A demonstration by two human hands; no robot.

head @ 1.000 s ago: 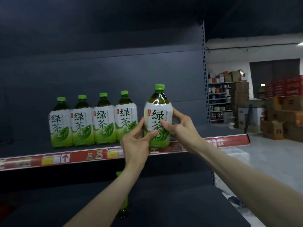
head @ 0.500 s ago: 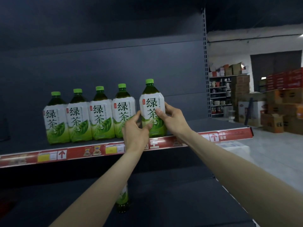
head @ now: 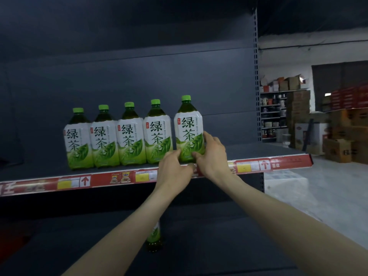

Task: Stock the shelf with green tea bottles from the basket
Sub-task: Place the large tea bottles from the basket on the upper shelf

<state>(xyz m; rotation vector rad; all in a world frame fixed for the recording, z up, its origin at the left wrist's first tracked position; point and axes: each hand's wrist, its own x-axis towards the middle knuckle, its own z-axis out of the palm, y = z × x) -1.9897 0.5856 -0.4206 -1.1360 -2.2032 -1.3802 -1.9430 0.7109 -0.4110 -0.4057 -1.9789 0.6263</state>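
Note:
A row of several green tea bottles (head: 129, 136) with green caps and white-green labels stands upright on the dark shelf (head: 258, 154). The rightmost bottle (head: 188, 128) stands on the shelf at the end of the row. My left hand (head: 173, 170) wraps its lower left side and my right hand (head: 213, 154) grips its lower right side. Another bottle (head: 154, 238) stands on the lower shelf, partly hidden behind my left forearm. The basket is out of sight.
The shelf's front edge carries a red price strip (head: 268, 165). The shelf board runs on bare to the right of the row up to the upright post (head: 256, 76). Cardboard boxes (head: 336, 150) and storage racks stand in the room at right.
Both hands carried the bottle back and down onto the shelf, setting it next to the row's right end. My hands slid lower on the bottle.

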